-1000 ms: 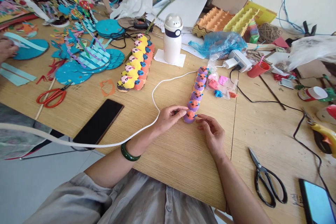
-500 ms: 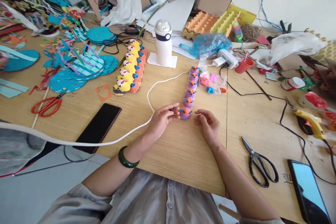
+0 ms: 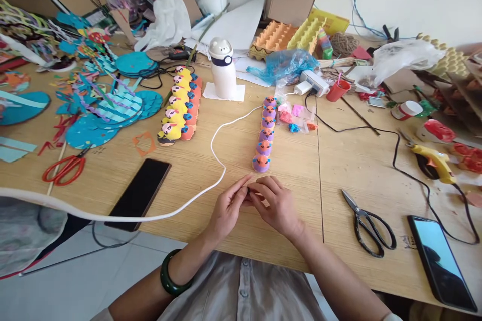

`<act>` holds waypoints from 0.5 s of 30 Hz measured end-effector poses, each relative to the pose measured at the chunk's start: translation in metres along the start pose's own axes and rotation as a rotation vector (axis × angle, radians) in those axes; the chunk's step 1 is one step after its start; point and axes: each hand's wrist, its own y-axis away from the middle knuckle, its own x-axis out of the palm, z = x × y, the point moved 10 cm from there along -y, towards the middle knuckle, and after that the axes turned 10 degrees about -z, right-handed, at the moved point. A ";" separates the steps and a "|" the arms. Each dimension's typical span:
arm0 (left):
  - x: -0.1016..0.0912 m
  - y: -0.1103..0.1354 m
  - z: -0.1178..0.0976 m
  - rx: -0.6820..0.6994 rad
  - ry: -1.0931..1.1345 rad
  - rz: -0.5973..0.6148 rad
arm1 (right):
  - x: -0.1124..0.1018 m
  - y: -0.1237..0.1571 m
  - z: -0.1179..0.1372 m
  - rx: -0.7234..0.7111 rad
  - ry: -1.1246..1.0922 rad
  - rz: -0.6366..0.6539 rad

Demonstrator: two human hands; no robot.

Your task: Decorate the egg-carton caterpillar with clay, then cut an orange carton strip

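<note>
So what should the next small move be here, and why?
Probably roll the small dark bit gently: the left hand and right hand meet around it, while the purple-and-orange row lies just beyond, untouched.

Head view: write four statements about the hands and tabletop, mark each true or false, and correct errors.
1. The left hand and right hand are close together, nearer the wearer than the purple-and-orange figure row. True.
2. A bangle is on the right wrist. False: the green bangle is on the left one.
3. The white bottle stands on white paper. True.
4. The black-handled scissors lie left of both hands. False: the black-handled scissors lie right.
</note>
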 end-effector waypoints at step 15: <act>0.012 -0.005 -0.016 0.025 -0.007 0.028 | -0.015 0.007 -0.025 0.160 -0.309 -0.203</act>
